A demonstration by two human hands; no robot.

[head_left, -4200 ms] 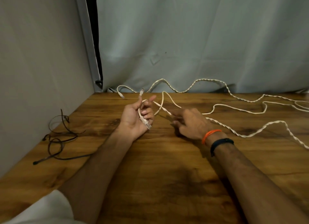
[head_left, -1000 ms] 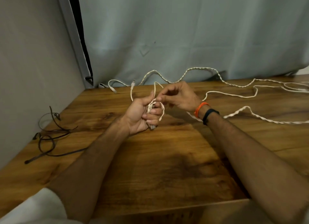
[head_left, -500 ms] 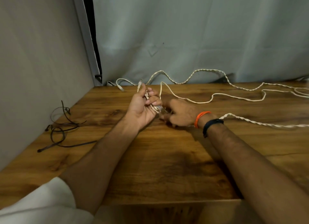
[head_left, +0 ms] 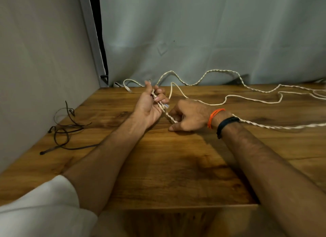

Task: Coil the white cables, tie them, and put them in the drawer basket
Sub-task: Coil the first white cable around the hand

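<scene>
The coiling step is in hand and only just begun: the left hand [head_left: 150,107], palm up at the middle of the wooden table [head_left: 176,166], curls its fingers round the first few turns of the white cable [head_left: 254,99], with a plug end showing just beside its fingertips. The right hand [head_left: 189,117] rests low on the table just beside it, fingers bent round the twisted run of cable that leads out from under its wrist toward the right edge. Most of the cable lies loose in long waves along the far side of the table against the grey curtain [head_left: 211,33], so tying is some way off and no drawer basket is in view. The next move likely calls for the right hand to draw in slack and lay another loop over the left fingers without letting the held turns slip. A dark cord [head_left: 65,129] lies tangled at the left by the wall. Compared with a second ago, the right hand has dropped from the raised pinch above the left hand down to the table.
</scene>
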